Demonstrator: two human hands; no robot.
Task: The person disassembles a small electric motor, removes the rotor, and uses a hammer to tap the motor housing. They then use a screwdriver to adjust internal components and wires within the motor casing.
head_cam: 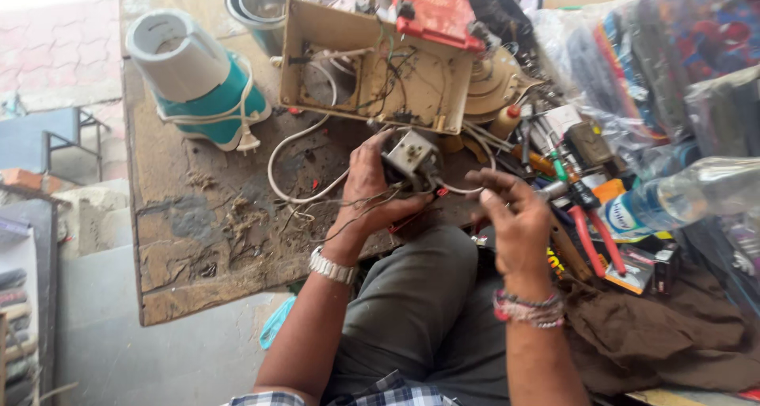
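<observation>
White switch box (411, 154), two hands

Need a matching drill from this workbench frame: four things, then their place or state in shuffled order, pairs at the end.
Things
1. small grey switch unit
2. white and teal mixer base
3. red-handled pliers
4. clear plastic bottle

Places or states
A. lying on its side at the right edge of the view
B. held in the left hand, wires trailing from it
C. among the tools just right of the right hand
D. tipped over at the far left of the worn bench, cord wrapped round it

Pairs: 1-B, 2-D, 3-C, 4-A
</observation>
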